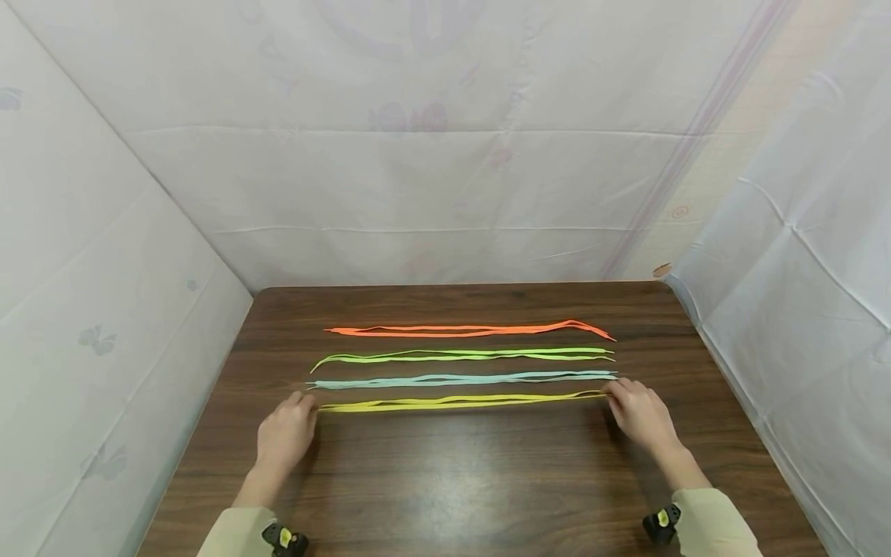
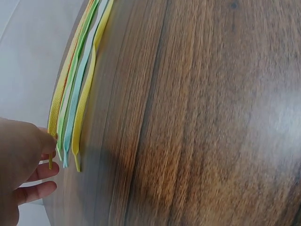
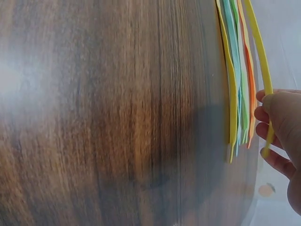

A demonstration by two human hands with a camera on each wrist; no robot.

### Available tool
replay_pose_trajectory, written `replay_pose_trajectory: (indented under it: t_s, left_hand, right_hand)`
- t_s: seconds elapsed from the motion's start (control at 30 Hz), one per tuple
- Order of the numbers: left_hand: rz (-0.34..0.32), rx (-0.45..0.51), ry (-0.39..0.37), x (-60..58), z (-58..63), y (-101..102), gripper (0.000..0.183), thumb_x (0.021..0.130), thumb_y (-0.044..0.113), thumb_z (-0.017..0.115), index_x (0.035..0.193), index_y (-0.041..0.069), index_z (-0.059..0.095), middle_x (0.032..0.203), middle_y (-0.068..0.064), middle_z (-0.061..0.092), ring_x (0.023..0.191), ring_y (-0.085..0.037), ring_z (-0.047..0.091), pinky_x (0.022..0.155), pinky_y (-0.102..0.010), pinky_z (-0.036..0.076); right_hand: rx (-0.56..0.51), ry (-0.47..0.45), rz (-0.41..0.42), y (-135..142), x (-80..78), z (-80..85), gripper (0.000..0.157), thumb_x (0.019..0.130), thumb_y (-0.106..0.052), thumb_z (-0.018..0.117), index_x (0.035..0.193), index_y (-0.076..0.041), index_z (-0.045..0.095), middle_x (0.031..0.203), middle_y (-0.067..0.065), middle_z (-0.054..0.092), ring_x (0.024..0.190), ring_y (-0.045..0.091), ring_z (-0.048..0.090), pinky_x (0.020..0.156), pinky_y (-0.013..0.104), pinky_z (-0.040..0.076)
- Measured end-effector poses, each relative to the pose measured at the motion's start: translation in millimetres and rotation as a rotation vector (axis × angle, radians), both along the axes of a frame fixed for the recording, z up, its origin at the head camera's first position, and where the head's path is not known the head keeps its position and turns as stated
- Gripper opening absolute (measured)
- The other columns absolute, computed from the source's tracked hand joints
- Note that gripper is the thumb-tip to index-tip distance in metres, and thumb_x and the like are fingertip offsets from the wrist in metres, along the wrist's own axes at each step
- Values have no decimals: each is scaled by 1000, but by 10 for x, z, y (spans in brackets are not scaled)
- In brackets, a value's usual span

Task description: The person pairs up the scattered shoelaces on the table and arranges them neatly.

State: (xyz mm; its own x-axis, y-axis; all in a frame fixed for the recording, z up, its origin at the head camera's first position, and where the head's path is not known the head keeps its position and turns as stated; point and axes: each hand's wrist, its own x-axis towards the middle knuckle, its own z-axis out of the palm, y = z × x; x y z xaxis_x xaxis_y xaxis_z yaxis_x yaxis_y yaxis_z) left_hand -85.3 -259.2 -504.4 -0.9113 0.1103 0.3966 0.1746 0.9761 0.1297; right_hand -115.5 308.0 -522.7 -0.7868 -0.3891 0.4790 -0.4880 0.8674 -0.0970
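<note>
A flat yellow shoelace (image 1: 452, 403) stretches left to right between the two hands, nearest the person. My left hand (image 1: 286, 430) pinches its left end; in the left wrist view that lace (image 2: 55, 101) passes under the thumb, its tip hanging below. The right hand (image 1: 642, 414) pinches the other end, and the lace (image 3: 261, 52) shows lifted in the right wrist view. Another yellow strand (image 2: 84, 101) lies on the table. Just beyond lie a light blue shoelace (image 1: 459, 380), a green shoelace (image 1: 459, 356) and an orange shoelace (image 1: 459, 333), roughly parallel.
The dark wood-grain table (image 1: 445, 480) has rounded far corners. Pale printed cloth (image 1: 418, 178) hangs behind it and along both sides. Each sleeve carries a small black wrist device, one on the left (image 1: 285, 540) and one on the right (image 1: 661, 524).
</note>
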Motion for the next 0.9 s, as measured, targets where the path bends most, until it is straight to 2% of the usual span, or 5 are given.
replay_pose_trajectory:
  t_s: [0.37, 0.63, 0.9]
  left_hand:
    - [26, 9, -37, -11, -57, -65, 6, 70, 5, 67, 74, 7, 63, 70, -5, 57, 56, -23, 56, 42, -34, 41]
    - [29, 22, -47, -29, -115, -80, 5, 71, 5, 67, 73, 7, 63, 68, -5, 58, 52, -22, 55, 40, -32, 40]
    - [62, 42, -98, -61, -157, -85, 6, 72, 3, 66, 74, 8, 63, 72, -6, 60, 54, -22, 56, 41, -33, 41]
  right_hand:
    - [-15, -7, -53, 149, 12, -71, 13, 65, -1, 68, 75, -8, 63, 69, 2, 54, 57, 20, 51, 45, 33, 39]
    - [-24, -11, -57, 192, 7, -134, 14, 64, 1, 68, 75, -8, 64, 70, 2, 54, 56, 19, 50, 44, 31, 38]
    - [-30, -15, -53, 184, -7, -151, 17, 65, 1, 67, 76, -8, 59, 67, 2, 53, 56, 21, 49, 44, 31, 37]
